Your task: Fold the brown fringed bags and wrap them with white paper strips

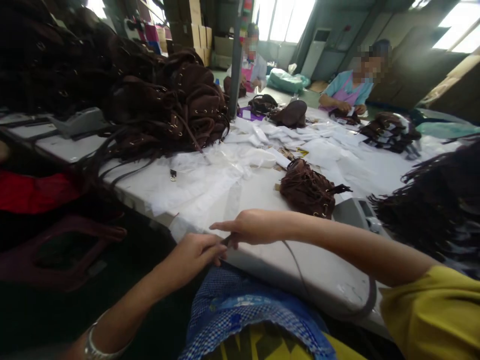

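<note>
At the near table edge, my left hand [197,252] and my right hand [251,227] meet over a small dark strip [226,240], probably a strap end. The left fingers pinch it from the near side. On the right, the index finger is stretched out while the other fingers curl round the strip. Most of the strip is hidden by my fingers. A brown fringed bag [307,187] lies on the table beyond my right forearm. Along the near edge hang a thin cord [296,257] and a brown strap [369,300]; whether they join the strip I cannot tell.
A tall pile of brown bags [191,95] stands at left on the white table [258,187]. White wrapping sheets [262,135] cover its middle. A grey tape dispenser [356,215] and dark fringed bags [442,200] are at right. Two people work across the table. A stool [75,235] stands lower left.
</note>
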